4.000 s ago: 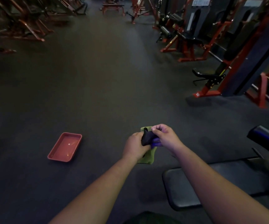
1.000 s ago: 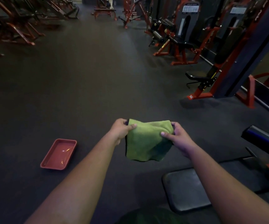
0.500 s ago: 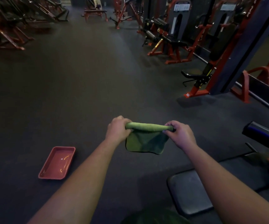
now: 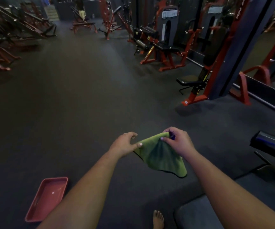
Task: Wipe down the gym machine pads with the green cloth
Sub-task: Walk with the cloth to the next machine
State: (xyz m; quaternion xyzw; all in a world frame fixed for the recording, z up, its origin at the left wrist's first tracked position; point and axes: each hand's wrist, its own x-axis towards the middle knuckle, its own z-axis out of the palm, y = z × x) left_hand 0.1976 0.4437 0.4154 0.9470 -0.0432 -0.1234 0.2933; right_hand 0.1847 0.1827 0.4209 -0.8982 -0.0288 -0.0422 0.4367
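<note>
The green cloth (image 4: 162,157) hangs in front of me above the dark floor, its black-edged lower corner drooping to the right. My right hand (image 4: 178,142) pinches its upper corner, with something purple showing in the fingers. My left hand (image 4: 124,143) pinches the cloth's left edge between thumb and fingers. A black bench pad (image 4: 197,215) lies at the lower right, below my right forearm. A black roller pad (image 4: 268,143) sticks out at the right edge.
A red tray (image 4: 46,199) lies on the floor at the lower left. A bare foot (image 4: 158,219) shows at the bottom. Red-framed machines (image 4: 164,52) line the right side and the far left. Open dark floor (image 4: 77,90) stretches ahead.
Four seconds ago both hands held a dark object over the cloth. The cloth was then spread, rolled between both hands, and now hangs loose from the right hand's pinch.
</note>
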